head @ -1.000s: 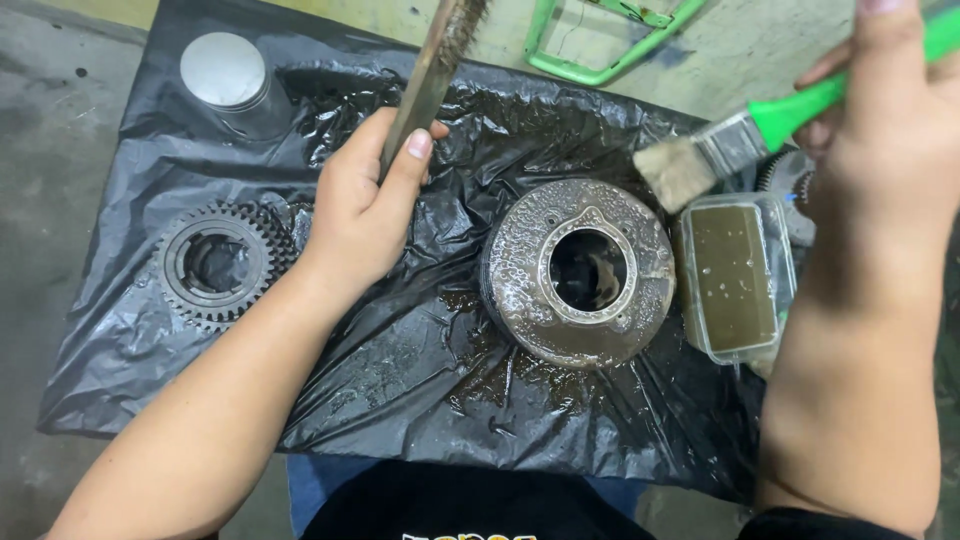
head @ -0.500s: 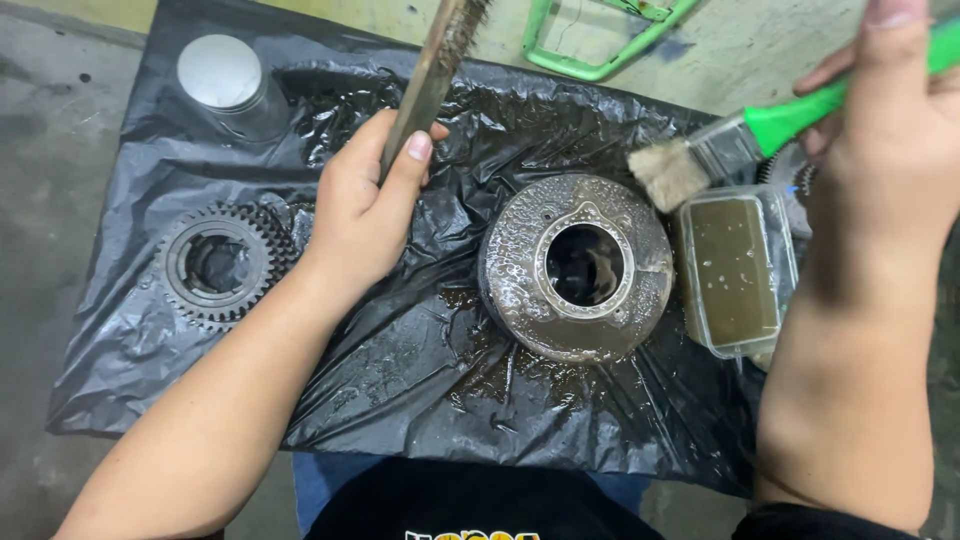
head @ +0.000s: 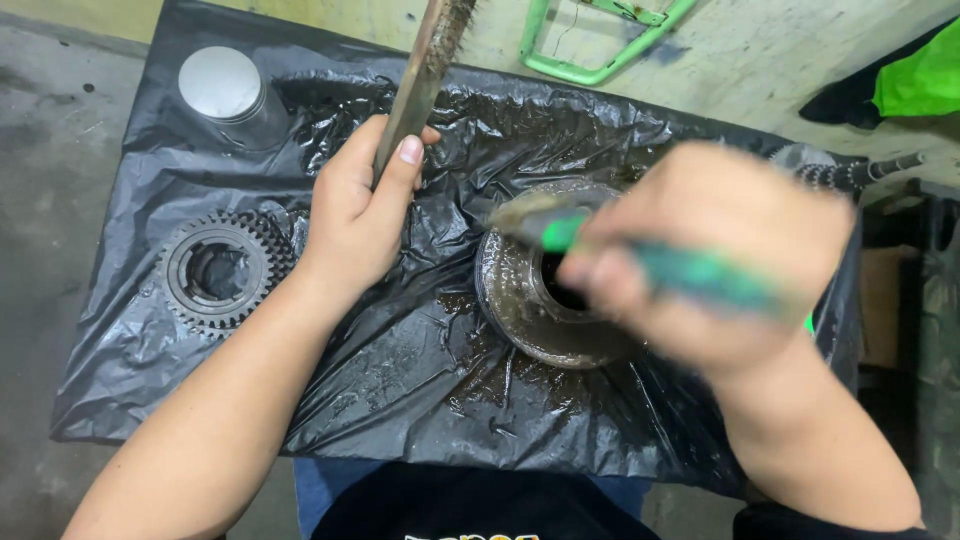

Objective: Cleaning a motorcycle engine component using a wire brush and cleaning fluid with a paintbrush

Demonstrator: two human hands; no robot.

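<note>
My left hand [head: 362, 208] grips the wooden handle of a wire brush [head: 432, 58], held upright over the black plastic sheet [head: 400, 360]. My right hand [head: 715, 250], blurred by motion, holds a green-handled paintbrush [head: 560, 228] with its bristles over the round, oily metal part [head: 530, 310] in the middle of the sheet. The hand covers the right side of that part. A toothed gear [head: 222, 270] lies flat on the sheet to the left of my left wrist.
A grey metal cylinder [head: 222, 88] stands at the sheet's far left corner. A green wire frame [head: 600, 40] lies on the concrete beyond. A threaded shaft [head: 850, 172] and a green cloth [head: 920, 80] sit at the far right.
My right hand has swung the paintbrush down and left from beside the small tub onto the round metal part, now hiding the tub. My left hand keeps the wire brush still.
</note>
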